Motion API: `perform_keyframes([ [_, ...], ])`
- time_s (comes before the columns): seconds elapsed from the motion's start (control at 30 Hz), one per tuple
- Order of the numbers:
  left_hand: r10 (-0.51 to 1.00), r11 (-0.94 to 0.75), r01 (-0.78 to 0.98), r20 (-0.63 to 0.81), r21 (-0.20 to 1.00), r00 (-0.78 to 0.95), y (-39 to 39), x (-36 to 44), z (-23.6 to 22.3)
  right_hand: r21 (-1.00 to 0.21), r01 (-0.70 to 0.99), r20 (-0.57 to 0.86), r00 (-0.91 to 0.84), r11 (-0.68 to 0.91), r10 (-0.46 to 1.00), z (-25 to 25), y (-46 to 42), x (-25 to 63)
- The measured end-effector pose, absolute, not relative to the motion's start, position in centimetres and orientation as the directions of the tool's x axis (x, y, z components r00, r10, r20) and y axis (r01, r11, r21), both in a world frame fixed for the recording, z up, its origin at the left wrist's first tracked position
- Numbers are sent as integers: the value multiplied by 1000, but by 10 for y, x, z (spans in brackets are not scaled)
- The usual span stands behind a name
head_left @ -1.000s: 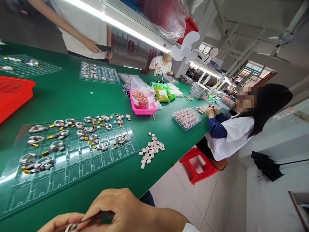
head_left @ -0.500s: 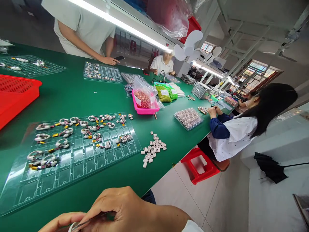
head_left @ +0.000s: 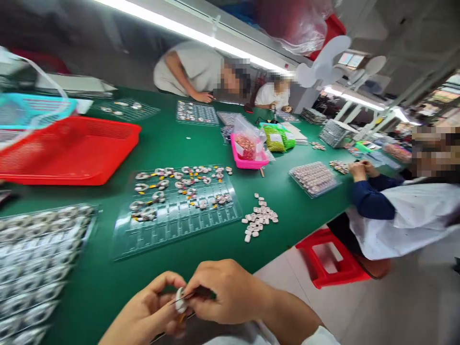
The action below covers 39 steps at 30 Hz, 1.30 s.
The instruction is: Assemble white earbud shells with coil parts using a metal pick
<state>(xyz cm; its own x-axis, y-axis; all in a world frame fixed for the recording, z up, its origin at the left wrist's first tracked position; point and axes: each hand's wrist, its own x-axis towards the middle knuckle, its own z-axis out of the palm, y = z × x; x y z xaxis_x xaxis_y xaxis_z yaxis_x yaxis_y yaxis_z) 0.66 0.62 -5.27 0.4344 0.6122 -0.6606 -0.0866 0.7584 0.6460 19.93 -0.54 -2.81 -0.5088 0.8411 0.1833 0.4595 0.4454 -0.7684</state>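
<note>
Bottom centre: left hand point(head_left: 158, 306) pinches white ring point(head_left: 180, 301), long axis near upright; right hand point(head_left: 228, 292) grips thin tool point(head_left: 187, 295) (dark, slanting) at ring. Plastic tray point(head_left: 143, 242) apart, beyond hands.

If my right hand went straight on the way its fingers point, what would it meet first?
Probably the small white part in your left hand; your right hand's fingertips look right beside it, though depth is unclear.

Gap between 2 trays point(head_left: 168, 235), red basket point(head_left: 75, 180) beyond
</note>
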Motion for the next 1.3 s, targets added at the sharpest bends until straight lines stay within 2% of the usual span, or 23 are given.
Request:
perform_keyframes([
  [0.13, 705, 620, 6, -561, 784, 433, 9, 11, -33, -867, 449, 25, -395, 217, 918, -22, -7, 198],
  [0.27, 768, 519, 47, -490, 853, 413, 6, 6, -36, -913, 408, -124, -315, 16, 941, -24, -10, 196],
  [0.47, 811, 330, 72, -322, 941, 488, 3, 1, -39, -930, 342, -242, -290, -137, 926, -33, -13, 196],
  [0.6, 803, 314, 44, -290, 948, 521, 2, -4, -43, -931, 260, -328, -291, -255, 899, -39, -13, 198],
  [0.77, 841, 334, 32, -313, 942, 442, -3, -3, -50, -927, 232, -353, -272, -295, 895, -41, -13, 198],
  [0.83, 842, 405, -52, -350, 913, 410, -4, -2, -51, -928, 217, -357, -278, -304, 892, -40, -13, 197],
  [0.97, 800, 518, -199, -389, 832, 456, 0, -2, -51, -922, 180, -383, -290, -343, 877, -38, -12, 196],
  [1.1, 789, 520, -153, -403, 841, 465, 2, -5, -51, -904, 230, -416, -281, -360, 865, -38, -9, 195],
  [1.3, 819, 400, -15, -350, 917, 455, 4, -8, -53, -885, 256, -452, -276, -388, 848, -39, -7, 195],
])
